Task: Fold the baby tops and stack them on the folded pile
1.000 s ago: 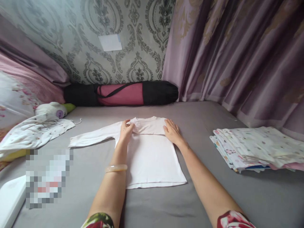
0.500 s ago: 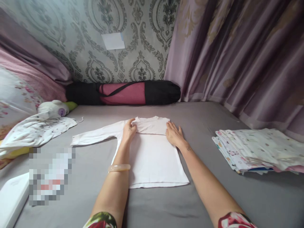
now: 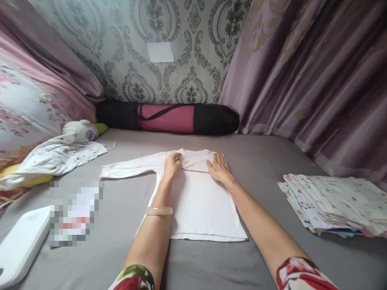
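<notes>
A white long-sleeved shirt lies flat on the grey bedsheet, its neckline away from me. Its right sleeve is folded across the chest, while the left one stretches out to the side. At the left shoulder, my left hand is closed on the end of the folded sleeve, its fingertips partly hidden. My right hand rests flat with fingers extended on the fold at the right shoulder.
Folded patterned cloths are stacked at the right. On the left are a white box-like object, a blurred-out item, a spotted drawstring cloth and a plush toy. A black and pink long bag lies along the wall.
My right hand has shifted inward onto the fold, its fingers now pointing up and lying flatter. My left hand stays at the sleeve end. The whole view has turned slightly left.
</notes>
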